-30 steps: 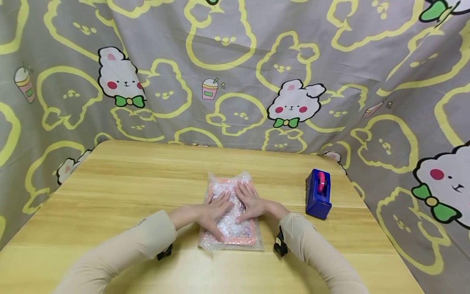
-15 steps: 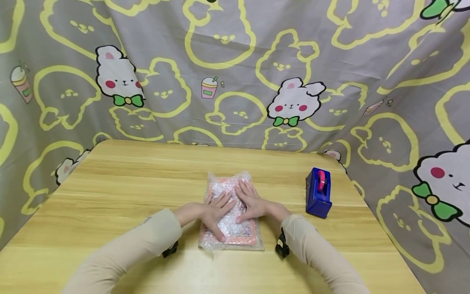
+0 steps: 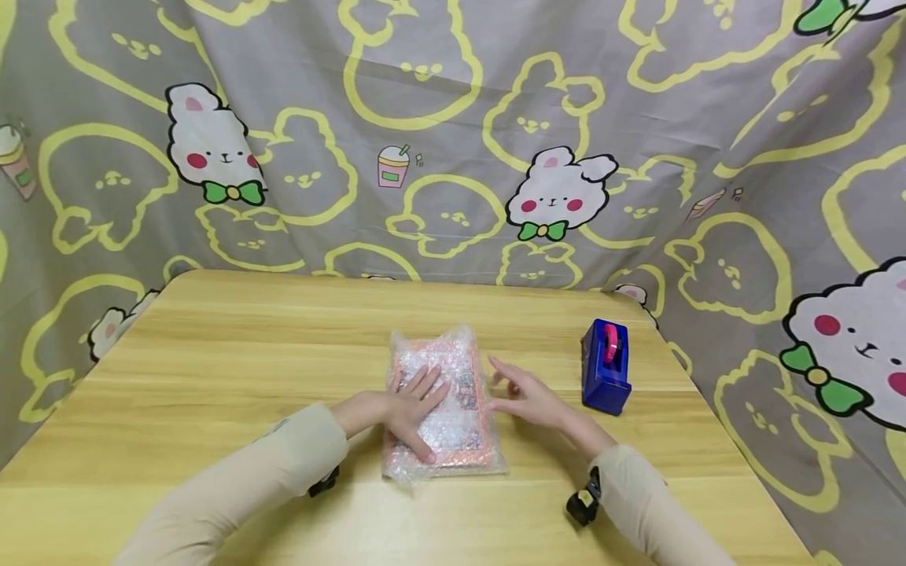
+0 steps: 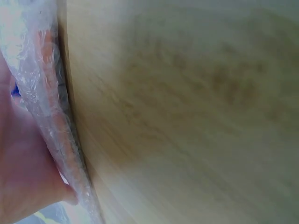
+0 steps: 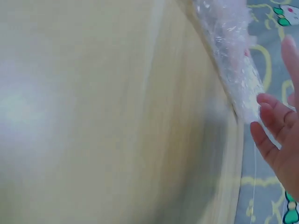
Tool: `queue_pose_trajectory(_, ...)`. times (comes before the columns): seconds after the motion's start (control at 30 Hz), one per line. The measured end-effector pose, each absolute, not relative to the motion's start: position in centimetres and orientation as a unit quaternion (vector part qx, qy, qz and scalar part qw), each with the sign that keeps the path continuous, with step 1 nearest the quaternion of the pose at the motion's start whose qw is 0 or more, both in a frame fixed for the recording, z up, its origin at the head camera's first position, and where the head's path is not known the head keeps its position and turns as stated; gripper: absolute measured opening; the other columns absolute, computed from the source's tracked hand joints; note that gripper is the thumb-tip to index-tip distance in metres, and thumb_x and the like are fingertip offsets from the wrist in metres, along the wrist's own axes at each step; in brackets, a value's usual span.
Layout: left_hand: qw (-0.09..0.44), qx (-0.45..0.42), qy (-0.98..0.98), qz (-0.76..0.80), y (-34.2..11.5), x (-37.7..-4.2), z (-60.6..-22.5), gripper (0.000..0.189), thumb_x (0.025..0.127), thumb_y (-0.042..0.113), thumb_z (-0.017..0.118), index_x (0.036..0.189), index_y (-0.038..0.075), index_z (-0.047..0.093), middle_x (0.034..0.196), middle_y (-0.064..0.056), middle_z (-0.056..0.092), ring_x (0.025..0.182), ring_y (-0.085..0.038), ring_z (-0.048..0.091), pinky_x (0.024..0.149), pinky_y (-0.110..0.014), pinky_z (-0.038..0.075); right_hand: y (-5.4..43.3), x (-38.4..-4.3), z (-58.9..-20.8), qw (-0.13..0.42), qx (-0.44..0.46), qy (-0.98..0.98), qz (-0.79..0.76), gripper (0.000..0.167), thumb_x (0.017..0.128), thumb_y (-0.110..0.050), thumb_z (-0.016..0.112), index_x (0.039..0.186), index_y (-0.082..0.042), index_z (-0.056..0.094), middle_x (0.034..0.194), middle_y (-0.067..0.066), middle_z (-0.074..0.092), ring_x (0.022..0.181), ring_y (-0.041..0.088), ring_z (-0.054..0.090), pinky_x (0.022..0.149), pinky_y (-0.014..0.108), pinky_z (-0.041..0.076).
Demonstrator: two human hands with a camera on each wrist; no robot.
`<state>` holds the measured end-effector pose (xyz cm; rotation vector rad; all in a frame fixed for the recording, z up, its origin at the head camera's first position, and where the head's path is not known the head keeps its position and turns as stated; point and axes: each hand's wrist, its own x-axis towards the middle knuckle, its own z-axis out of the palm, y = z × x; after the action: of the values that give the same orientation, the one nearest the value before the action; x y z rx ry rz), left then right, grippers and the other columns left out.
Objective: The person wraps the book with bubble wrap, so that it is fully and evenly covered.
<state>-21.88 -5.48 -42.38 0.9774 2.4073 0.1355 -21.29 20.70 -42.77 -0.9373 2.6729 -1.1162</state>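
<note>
A flat rectangular item with an orange border, wrapped in clear bubble wrap (image 3: pixel 463 428), lies on the wooden table in the head view. My left hand (image 3: pixel 413 409) rests on its left half with fingers spread. The left wrist view shows the wrapped item's edge (image 4: pixel 60 121) lying along the table, with the left palm (image 4: pixel 28 163) over it. Just off the item's right edge is my right hand (image 3: pixel 531 395), its fingers loosely bent and nothing between them. In the right wrist view, the right hand's fingers (image 5: pixel 275 116) are beside the bubble wrap's corner (image 5: pixel 233 60).
A blue tape dispenser (image 3: pixel 605 373) with a pink roll (image 3: pixel 611 343) stands to the right of the right hand. A grey curtain (image 3: pixel 439 212) with yellow outlines and rabbit prints hangs behind and beside the table (image 3: pixel 269 338).
My right hand has lifted off the wrapped item and moved right, past its edge. The left hand stays spread on top. The head view has shifted slightly.
</note>
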Motion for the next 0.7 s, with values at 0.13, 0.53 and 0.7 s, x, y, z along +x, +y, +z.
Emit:
queue_pose_trajectory(0.13, 0.262, 0.353, 0.897, 0.038, -5.2, -22.0, -42.4, 0.117, 0.068, 0.065, 0.065, 0.147, 0.016, -0.006, 0.149, -0.011, -0.025, 0.135, -0.028, -0.022, 0.105, -0.058, -0.01, 22.5, -20.2, -42.2, 0.012, -0.245, 0.886, -0.392, 0.068, 0.082, -0.017, 0.067, 0.136, 0.007, 0.034, 0.077, 0.001, 0.056, 0.056, 0.005, 0.04, 0.049, 0.019, 0.038)
queue_pose_trajectory(0.53, 0.267, 0.347, 0.897, 0.051, -5.0, -21.8, -42.4, 0.116, 0.068, 0.063, 0.066, 0.147, 0.016, -0.005, 0.149, -0.011, -0.025, 0.135, -0.029, -0.022, 0.104, -0.059, -0.011, 29.2, -18.0, -40.5, -0.146, -0.01, 0.925, -0.351, 0.045, 0.088, -0.015, 0.06, 0.124, 0.01, 0.05, 0.053, -0.004, 0.036, 0.043, 0.003, 0.029, 0.039, 0.021, 0.028)
queue_pose_trajectory(0.7, 0.264, 0.348, 0.898, 0.05, -4.9, -21.8, -42.2, 0.116, 0.068, 0.062, 0.066, 0.147, 0.015, -0.005, 0.149, -0.012, -0.024, 0.136, -0.029, -0.021, 0.105, -0.058, -0.011, 31.1, -17.5, -40.0, -0.135, 0.074, 0.948, -0.277, 0.049, 0.092, -0.022, 0.054, 0.125, 0.012, 0.046, 0.057, 0.0, 0.04, 0.048, 0.01, 0.035, 0.045, 0.025, 0.03)
